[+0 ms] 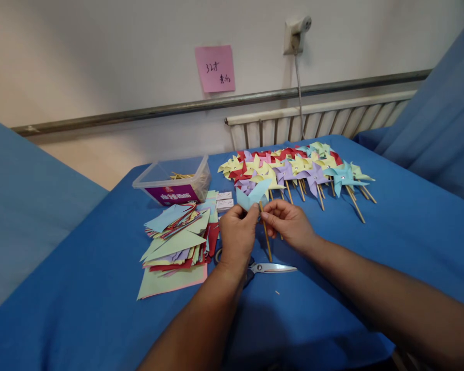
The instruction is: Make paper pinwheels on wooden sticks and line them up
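Note:
A light blue paper pinwheel (pixel 252 194) is pinched by my left hand (pixel 237 229), the thumb and fingers closed on its lower edge. Its wooden stick (pixel 268 238) slants down between my hands. My right hand (pixel 288 221) is closed at the top of that stick, fingertips together beside the paper; whether a small pin is between them is too small to tell. Scissors (pixel 274 268) with dark handles lie on the blue cloth, partly hidden behind my left wrist.
Many finished-looking paper pinwheels (pixel 315 178) lie in rows at the back right. Left stand a clear plastic box (pixel 166 174) holding sticks, a pile of coloured paper pieces (pixel 178 239) and small white boxes (pixel 225 203). A radiator (pixel 320 123) and wall rail are behind the blue-covered table (pixel 417 232).

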A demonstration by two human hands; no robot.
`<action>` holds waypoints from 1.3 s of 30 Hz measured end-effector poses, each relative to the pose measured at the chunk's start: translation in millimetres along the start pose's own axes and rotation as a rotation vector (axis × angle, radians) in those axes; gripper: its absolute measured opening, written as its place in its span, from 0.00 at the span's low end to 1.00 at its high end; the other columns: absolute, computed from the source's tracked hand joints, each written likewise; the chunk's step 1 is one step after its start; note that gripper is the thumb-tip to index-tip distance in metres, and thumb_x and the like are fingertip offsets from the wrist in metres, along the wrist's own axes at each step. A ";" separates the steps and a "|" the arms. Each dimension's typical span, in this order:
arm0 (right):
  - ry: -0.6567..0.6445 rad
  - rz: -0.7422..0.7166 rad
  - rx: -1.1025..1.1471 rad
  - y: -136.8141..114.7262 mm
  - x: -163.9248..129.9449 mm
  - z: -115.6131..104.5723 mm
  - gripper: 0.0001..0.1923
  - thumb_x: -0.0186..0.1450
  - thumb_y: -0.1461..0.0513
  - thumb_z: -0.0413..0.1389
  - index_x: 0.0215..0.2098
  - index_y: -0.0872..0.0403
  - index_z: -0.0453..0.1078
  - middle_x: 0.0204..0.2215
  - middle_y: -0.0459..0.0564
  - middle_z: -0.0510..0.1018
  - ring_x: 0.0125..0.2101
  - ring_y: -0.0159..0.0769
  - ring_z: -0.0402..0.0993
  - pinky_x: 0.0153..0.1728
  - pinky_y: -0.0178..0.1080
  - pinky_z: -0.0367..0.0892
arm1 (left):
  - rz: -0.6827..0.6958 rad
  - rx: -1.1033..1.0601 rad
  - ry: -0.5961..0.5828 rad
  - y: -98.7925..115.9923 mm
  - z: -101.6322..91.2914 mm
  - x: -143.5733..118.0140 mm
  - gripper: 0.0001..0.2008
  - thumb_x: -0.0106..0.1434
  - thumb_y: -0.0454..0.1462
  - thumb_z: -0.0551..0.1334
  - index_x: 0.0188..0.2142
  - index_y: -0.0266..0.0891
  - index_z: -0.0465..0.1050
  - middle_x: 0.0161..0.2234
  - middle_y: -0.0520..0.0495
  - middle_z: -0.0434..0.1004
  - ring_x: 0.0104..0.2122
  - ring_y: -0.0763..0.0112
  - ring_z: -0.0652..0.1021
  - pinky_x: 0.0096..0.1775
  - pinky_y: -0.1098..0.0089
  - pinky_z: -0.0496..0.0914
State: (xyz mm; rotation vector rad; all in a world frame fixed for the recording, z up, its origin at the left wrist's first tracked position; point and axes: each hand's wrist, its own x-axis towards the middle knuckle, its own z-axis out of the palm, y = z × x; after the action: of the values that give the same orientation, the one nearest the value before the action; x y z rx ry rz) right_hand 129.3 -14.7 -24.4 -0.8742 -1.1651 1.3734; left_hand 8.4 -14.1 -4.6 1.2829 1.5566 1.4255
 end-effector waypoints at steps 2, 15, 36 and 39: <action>0.001 -0.005 -0.007 -0.1 -0.2 0.0 0.15 0.54 0.52 0.63 0.29 0.52 0.66 0.14 0.37 0.69 0.14 0.26 0.65 0.15 0.30 0.63 | -0.002 -0.009 -0.002 -0.1 0.0 0.2 0.17 0.50 0.46 0.67 0.17 0.38 0.67 0.16 0.56 0.61 0.20 0.76 0.61 0.23 0.73 0.54; -0.003 0.002 0.019 2.2 0.8 -0.1 0.18 0.53 0.50 0.64 0.29 0.52 0.65 0.15 0.37 0.69 0.13 0.25 0.63 0.15 0.31 0.61 | 0.004 0.012 -0.007 -0.3 0.3 -0.2 0.15 0.51 0.44 0.66 0.17 0.37 0.71 0.16 0.55 0.63 0.20 0.76 0.61 0.23 0.73 0.53; 0.072 0.017 -0.074 -7.2 2.5 -2.9 0.15 0.52 0.55 0.65 0.22 0.53 0.65 0.12 0.38 0.66 0.12 0.25 0.61 0.13 0.30 0.55 | 0.017 -0.111 -0.126 -3.6 0.2 -0.5 0.12 0.51 0.43 0.68 0.31 0.35 0.79 0.26 0.49 0.77 0.26 0.72 0.72 0.30 0.72 0.63; 0.108 0.009 -0.087 -6.9 0.4 -0.7 0.15 0.51 0.55 0.65 0.23 0.53 0.65 0.13 0.38 0.67 0.13 0.25 0.60 0.14 0.30 0.55 | -0.020 -0.145 -0.136 -1.5 0.6 -0.6 0.13 0.50 0.43 0.69 0.31 0.35 0.79 0.26 0.49 0.77 0.27 0.71 0.72 0.31 0.72 0.64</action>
State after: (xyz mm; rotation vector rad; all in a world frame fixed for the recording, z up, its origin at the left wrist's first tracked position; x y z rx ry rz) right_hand 131.7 -14.6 -18.0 -1.0038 -1.1458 1.2749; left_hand 8.8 -14.3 -6.2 1.2468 1.3477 1.3820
